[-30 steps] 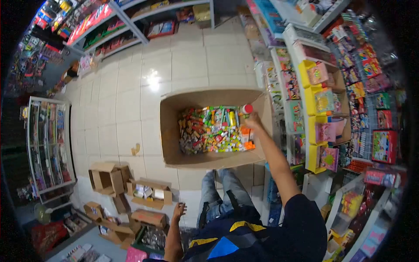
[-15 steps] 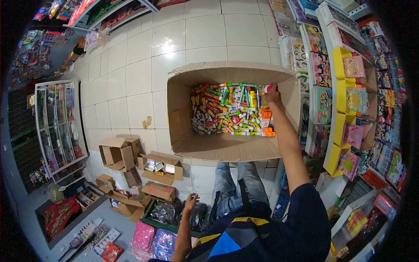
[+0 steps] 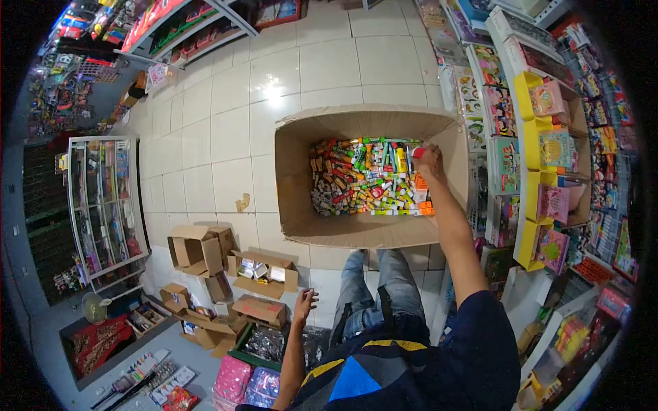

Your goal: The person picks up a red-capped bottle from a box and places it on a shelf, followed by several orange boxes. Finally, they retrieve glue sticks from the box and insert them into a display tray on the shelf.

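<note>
Reaching into the big cardboard box with your right hand looks like a decent angle, since you're coming in over the near edge at the right end. Your fingers seem closed on the red-topped item, though your hand hides most of it, so I can't tell how much of a hold you've got. It's inside the box near the far right corner, at the edge of the colorful tubes, with the yellow tube just left of it.

For what it's worth, I'd pinch it by the sides rather than the top, because a cap could twist loose. Keep your knuckles up off the loose stuff too, or you could end up rolling the small tubes around. Watch your forearm: it's right by the orange-and-white packs.

Your left hand hangs outside the box, fingers loosely curled, nothing in it that I can see, nearest the small open carton on the floor. If the big box slides on those tiles, that hand could steady the near rim.
</note>
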`<state>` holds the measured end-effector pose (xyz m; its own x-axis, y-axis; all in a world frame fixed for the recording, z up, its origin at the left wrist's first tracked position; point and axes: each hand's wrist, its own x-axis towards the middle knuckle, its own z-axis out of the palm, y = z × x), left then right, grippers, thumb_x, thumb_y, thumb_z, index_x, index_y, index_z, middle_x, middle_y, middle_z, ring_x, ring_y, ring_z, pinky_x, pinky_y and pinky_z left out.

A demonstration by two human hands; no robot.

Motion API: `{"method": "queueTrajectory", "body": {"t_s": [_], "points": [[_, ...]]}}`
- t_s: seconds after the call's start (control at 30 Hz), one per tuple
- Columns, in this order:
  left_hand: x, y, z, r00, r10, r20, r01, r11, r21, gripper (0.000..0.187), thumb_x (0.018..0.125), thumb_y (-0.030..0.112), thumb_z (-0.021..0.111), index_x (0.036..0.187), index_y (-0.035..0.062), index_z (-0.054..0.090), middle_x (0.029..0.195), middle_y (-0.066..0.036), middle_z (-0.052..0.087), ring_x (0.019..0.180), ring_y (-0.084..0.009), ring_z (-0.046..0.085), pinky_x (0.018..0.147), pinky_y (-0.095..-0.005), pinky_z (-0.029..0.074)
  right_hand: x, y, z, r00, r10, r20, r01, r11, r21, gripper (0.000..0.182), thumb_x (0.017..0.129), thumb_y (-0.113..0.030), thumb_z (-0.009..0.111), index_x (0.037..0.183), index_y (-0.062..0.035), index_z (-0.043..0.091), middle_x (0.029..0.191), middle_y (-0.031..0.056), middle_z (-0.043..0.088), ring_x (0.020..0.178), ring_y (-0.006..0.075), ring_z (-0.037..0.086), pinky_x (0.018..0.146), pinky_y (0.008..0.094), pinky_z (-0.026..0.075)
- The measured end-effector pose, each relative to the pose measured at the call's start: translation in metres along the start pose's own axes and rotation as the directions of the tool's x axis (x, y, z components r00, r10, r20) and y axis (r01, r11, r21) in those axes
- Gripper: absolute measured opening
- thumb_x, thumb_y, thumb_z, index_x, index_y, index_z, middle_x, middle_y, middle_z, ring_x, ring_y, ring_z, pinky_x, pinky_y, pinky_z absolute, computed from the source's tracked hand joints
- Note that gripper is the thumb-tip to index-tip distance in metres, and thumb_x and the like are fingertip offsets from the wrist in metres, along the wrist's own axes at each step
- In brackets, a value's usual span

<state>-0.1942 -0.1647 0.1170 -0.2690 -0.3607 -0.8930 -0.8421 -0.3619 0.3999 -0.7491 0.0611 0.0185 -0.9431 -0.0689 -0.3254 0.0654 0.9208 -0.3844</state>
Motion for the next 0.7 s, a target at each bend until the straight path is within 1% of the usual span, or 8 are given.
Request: {"method": "queueTrajectory", "body": {"t_s": [0.13,0.2,0.3,0.37,0.4,0.5,0.6,0.7], "points": [[-0.002,0.005,-0.004,1.0,0.002,0.005,-0.001,0.996,-0.092,0.044,0.092,0.042,0.053,0.119,0.0095,0.046,0.108,-0.009,0.061,0.095,-0.0208,0.058,0.079,-0.0398,0.047,-0.012,0.008,0.003,0.997,-0.04,-0.058,0.053,0.972,0.23,0.077,0.056,-0.033,0.084,0.117,-0.0011,0.051,0.116,0.0239,0.052,0.115,0.0382,0.047,0.099,0.0415,0.039],[0.007,-0.008,-0.01,0.999,-0.017,0.045,0.02,0.997,-0.075,0.045,0.091,0.043,0.053,0.12,0.0097,0.045,0.109,-0.009,0.061,0.096,-0.0221,0.058,0.08,-0.0414,0.047,-0.026,0.008,-0.009,1.0,-0.002,-0.02,0.011,0.905,0.425,0.071,0.061,-0.031,0.081,0.118,-0.0024,0.05,0.112,0.0188,0.055,0.107,0.0319,0.054,0.088,0.0405,0.047],[0.018,-0.028,-0.025,0.985,-0.054,0.163,0.084,0.98,-0.182,0.049,0.09,0.046,0.053,0.124,0.0123,0.044,0.115,-0.01,0.059,0.102,-0.0251,0.058,0.085,-0.0436,0.046,-0.062,-0.008,-0.033,0.98,0.064,0.189,-0.194,0.523,0.83,0.061,0.073,-0.019,0.076,0.124,-0.0045,0.047,0.113,0.009,0.055,0.099,0.0195,0.058,0.066,0.0342,0.058],[0.03,-0.042,-0.036,0.979,-0.077,0.188,0.126,0.956,-0.264,0.051,0.089,0.047,0.053,0.127,0.0133,0.043,0.119,-0.01,0.058,0.106,-0.0263,0.057,0.087,-0.0446,0.045,-0.092,-0.007,-0.045,0.979,-0.103,0.176,-0.143,0.274,0.951,0.054,0.078,-0.024,0.07,0.124,-0.0068,0.046,0.114,0.0066,0.054,0.099,0.0207,0.058,0.074,0.0394,0.057],[0.038,-0.05,-0.042,0.979,-0.084,0.186,0.135,0.95,-0.281,0.052,0.089,0.047,0.052,0.128,0.0137,0.043,0.12,-0.01,0.057,0.107,-0.0266,0.056,0.088,-0.0451,0.045,-0.104,-0.005,-0.043,0.985,-0.134,0.109,-0.084,0.176,0.981,0.051,0.081,-0.026,0.068,0.124,-0.0084,0.047,0.112,0.006,0.056,0.099,0.0206,0.058,0.077,0.0413,0.056],[0.046,-0.044,-0.051,0.972,-0.13,0.196,0.175,0.956,-0.236,0.054,0.089,0.047,0.051,0.131,0.0142,0.041,0.123,-0.009,0.056,0.109,-0.0269,0.055,0.089,-0.0456,0.044,-0.132,-0.021,-0.062,0.916,-0.281,0.287,-0.361,-0.262,0.895,0.045,0.083,-0.036,0.064,0.119,-0.0104,0.052,0.106,0.0061,0.059,0.098,0.0211,0.059,0.083,0.0463,0.053],[0.07,-0.032,-0.059,0.971,-0.124,0.203,0.161,0.971,-0.176,0.055,0.089,0.048,0.051,0.13,0.0124,0.041,0.121,-0.009,0.057,0.107,-0.0262,0.056,0.088,-0.0448,0.045,-0.174,-0.05,-0.092,0.958,-0.169,0.233,-0.287,-0.613,0.736,0.039,0.084,-0.04,0.063,0.11,-0.0113,0.057,0.1,0.0074,0.062,0.097,0.0216,0.06,0.085,0.0485,0.052],[0.081,-0.017,-0.07,0.972,-0.092,0.218,0.119,0.987,-0.11,0.05,0.089,0.044,0.052,0.125,0.0112,0.044,0.115,-0.009,0.06,0.099,-0.0246,0.058,0.083,-0.0432,0.047,-0.203,-0.055,-0.113,0.964,-0.193,0.183,-0.265,-0.732,0.627,0.036,0.085,-0.041,0.062,0.102,-0.0101,0.058,0.097,0.0114,0.063,0.09,0.0257,0.062,0.081,0.0499,0.052]]}}
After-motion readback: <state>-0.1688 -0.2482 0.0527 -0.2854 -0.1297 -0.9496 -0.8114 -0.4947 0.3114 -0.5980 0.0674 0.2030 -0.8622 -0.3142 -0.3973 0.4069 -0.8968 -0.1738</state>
